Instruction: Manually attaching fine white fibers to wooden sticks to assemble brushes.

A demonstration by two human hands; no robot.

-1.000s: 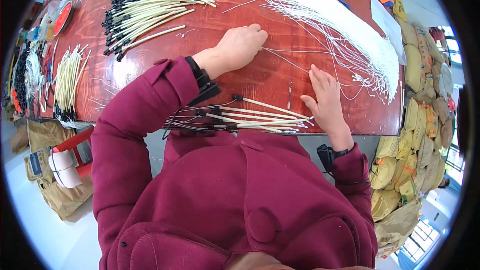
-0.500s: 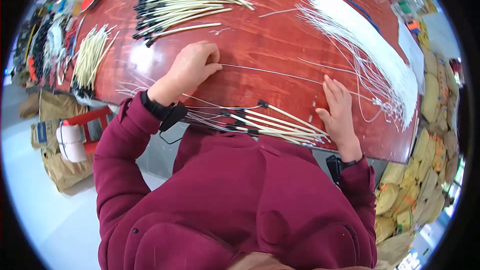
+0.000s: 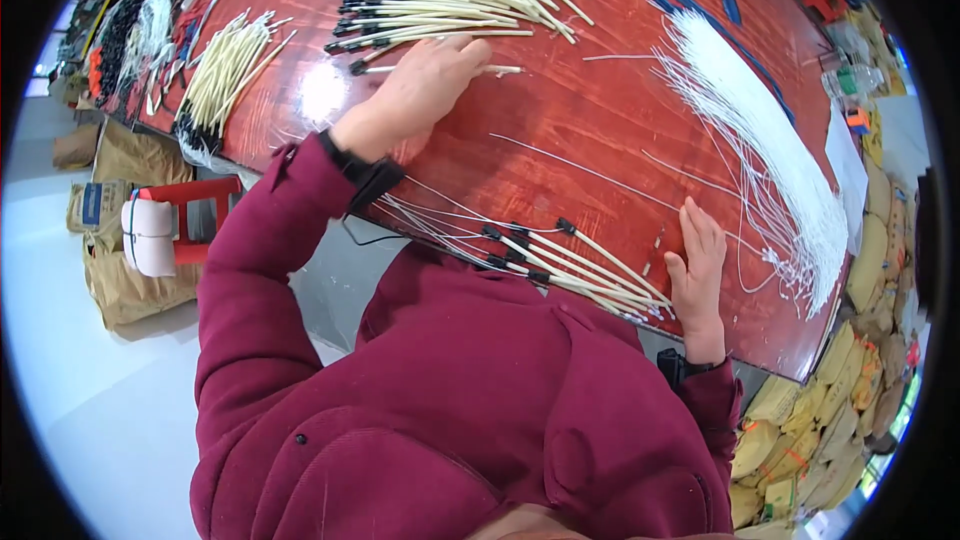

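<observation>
- Tubes w/ blk ends (image 3: 616, 262), small grp, at near table edge; blk ends L, pale ends R, nr R hand.
- R hand (image 3: 698, 260): fingers extended, thumb apart; pose approx. same as 0.5 s ago. Can't tell if fingertips press cord.
- Wht cord (image 3: 600, 170), sgl., on tabletop btwn hands; axis upper L to lower R, R end at R fingertips. L end pinched by L hand 0.5 s ago, now loose.
- L hand (image 3: 425, 85): moved off cord to loose tube; fingers bent over it, tips hidden. Can't tell if pinched.
- Loose tube (image 3: 507, 69), pale yel., under L hand, just nearer than pile; mid-part hidden. Axis approx. L–R: blk end L, pale end R.
- Wht cord bundle (image 3: 765, 130), R side of table; axis upper L to lower R.
- Tube pile (image 3: 460, 0), beyond L hand; blk ends mostly L; far side cut off by frame.
</observation>
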